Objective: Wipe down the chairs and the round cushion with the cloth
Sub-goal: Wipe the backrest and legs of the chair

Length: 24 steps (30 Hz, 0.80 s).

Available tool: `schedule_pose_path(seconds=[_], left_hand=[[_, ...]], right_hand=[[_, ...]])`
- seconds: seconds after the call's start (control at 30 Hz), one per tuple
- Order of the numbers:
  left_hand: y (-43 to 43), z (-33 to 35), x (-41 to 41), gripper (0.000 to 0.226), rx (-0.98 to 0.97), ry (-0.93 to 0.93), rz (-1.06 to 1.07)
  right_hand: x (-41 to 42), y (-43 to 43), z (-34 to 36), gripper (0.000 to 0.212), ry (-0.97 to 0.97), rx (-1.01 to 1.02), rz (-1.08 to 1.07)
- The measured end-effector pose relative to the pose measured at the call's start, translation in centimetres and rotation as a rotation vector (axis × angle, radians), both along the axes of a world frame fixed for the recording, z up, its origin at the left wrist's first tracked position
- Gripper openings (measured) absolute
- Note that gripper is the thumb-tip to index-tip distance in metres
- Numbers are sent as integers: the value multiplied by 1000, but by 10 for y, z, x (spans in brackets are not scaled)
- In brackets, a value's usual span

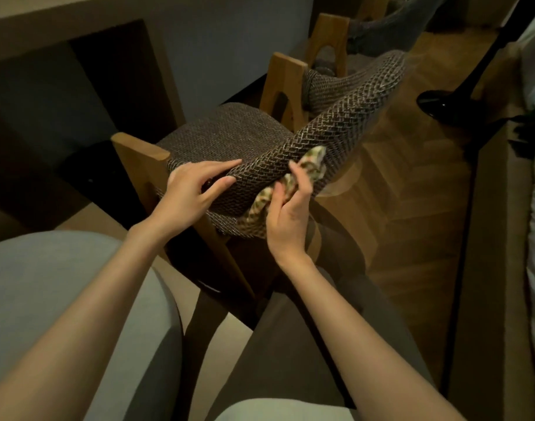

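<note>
at frame centre, the right hand [286,208] grips the patterned cloth [302,174] against the chair [229,138] backrest. the left hand [196,186] rests there, fingers extended.

Overall: pretty dim, warm yellowish indoor light, the whole shot looked underexposed.
Brightest bits: my left hand [184,192], right hand [286,217] and both forearms caught the most light; couldn't tell where the lamp was.
Shadows: the alcove [108,95] under the desk went nearly black, same under the chair seat.
Glare: a small shine on the black stand base [436,101], plus a soft sheen on the wood floor [412,192].
Blur: the cloth [313,161] came out smeared, with a ghosty halo just right of it; the backrest [336,126] weave stayed crisp.
Edges: wide-angle bend, straight lines leaned and bowed, and the far chairs up top were soft.
</note>
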<state>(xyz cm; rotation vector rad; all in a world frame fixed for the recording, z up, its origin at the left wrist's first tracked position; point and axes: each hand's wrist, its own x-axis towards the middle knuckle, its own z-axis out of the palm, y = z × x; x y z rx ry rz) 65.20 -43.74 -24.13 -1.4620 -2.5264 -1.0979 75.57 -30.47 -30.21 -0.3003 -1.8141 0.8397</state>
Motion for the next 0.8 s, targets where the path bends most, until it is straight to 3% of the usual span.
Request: schedule_pose_path(seconds=[0.17, 0.23, 0.33, 0.43, 0.6, 0.8], left_hand=[[-13, -7, 10, 39, 2, 26, 65], [-22, -17, 22, 41, 42, 46, 157], [-37, -30, 41, 46, 150, -43, 284], [-38, -37, 57, 58, 174, -249, 247], [3, -52, 75, 60, 102, -427, 281], [44, -68, 83, 35, 275, -541, 523]], right_hand=[[15, -9, -19, 50, -355, 39, 244], [22, -5, -14, 58, -408, -4, 339], [31, 5, 4, 64, -364, -55, 335], [42, 15, 22, 64, -313, -11, 241], [47, 24, 42, 39, -288, -2, 169], [34, 32, 55, 28, -249, 9, 199]])
